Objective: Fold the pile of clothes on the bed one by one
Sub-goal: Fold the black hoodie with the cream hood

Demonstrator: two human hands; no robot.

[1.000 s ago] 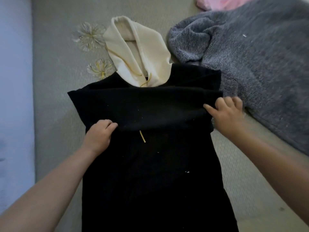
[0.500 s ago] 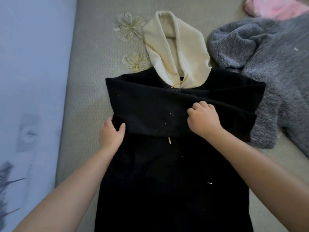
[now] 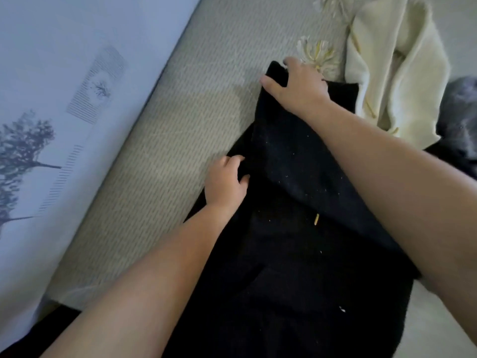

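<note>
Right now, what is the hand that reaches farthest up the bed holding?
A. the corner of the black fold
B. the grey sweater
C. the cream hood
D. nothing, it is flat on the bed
A: the right hand has its thumb and fingers curled round the top corner of the folded black hoodie, while the cream hood lies untouched beside it.

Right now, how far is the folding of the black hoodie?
Done: the sleeves lie folded across the black hoodie. In hand: the right hand grips the folded band's far left corner, and the left hand touches its left edge. Left: the cream hood lies unfolded, and a grey garment waits.
</note>
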